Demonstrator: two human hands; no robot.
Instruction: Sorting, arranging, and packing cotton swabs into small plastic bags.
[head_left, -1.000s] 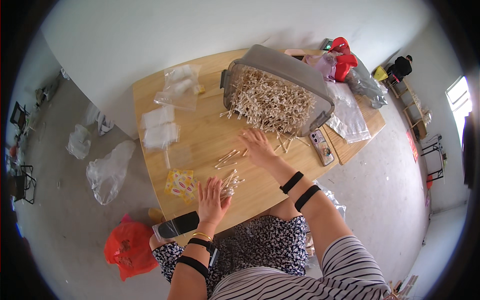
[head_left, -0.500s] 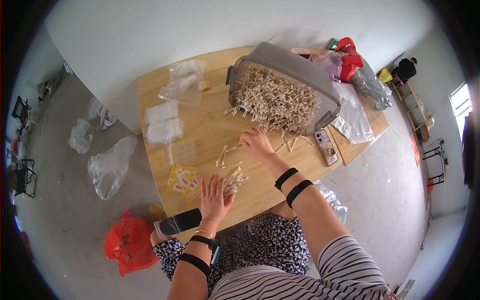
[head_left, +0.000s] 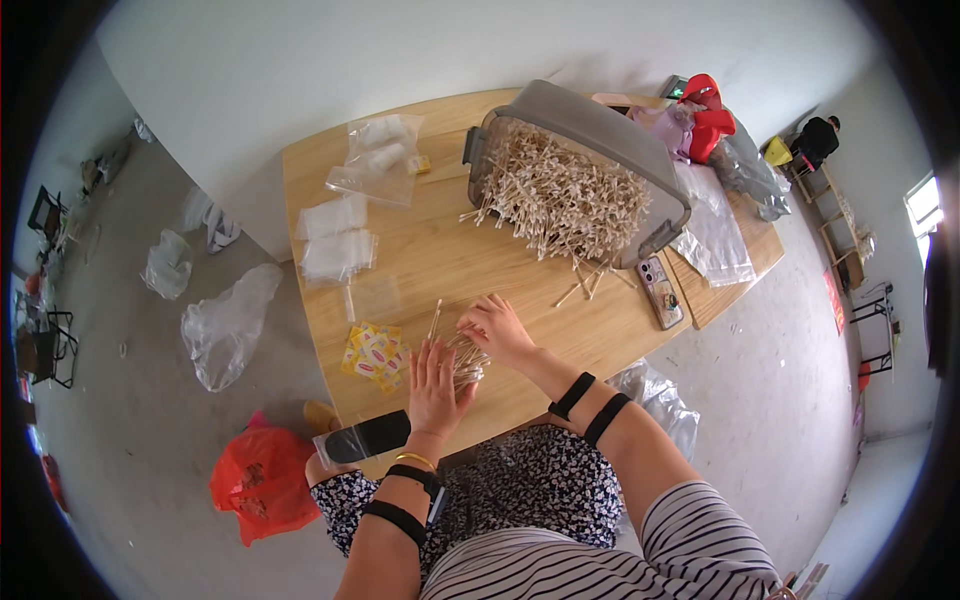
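Swabs (head_left: 468, 364) in a loose bunch btwn both hands, near side of table (head_left: 430, 240). L hand (head_left: 433, 390) beside them, fingers straight; R hand (head_left: 494, 328) curled at their far end; I can't tell remotely if either grips. I'd square the ends gently, clear of yellow packets (head_left: 375, 355) left & tub (head_left: 600, 122) far right.

Beyond the right hand (head_left: 497, 330) stands one grey plastic bin (head_left: 600, 122), its cotton swabs (head_left: 560, 190) too many to count. One smartphone (head_left: 658, 287) lies to that hand's right. Two black straps (head_left: 573, 395) sit behind it. Behind the left hand (head_left: 436, 398) is one gold bangle (head_left: 416, 458); leftward, one red plastic bag (head_left: 268, 490).
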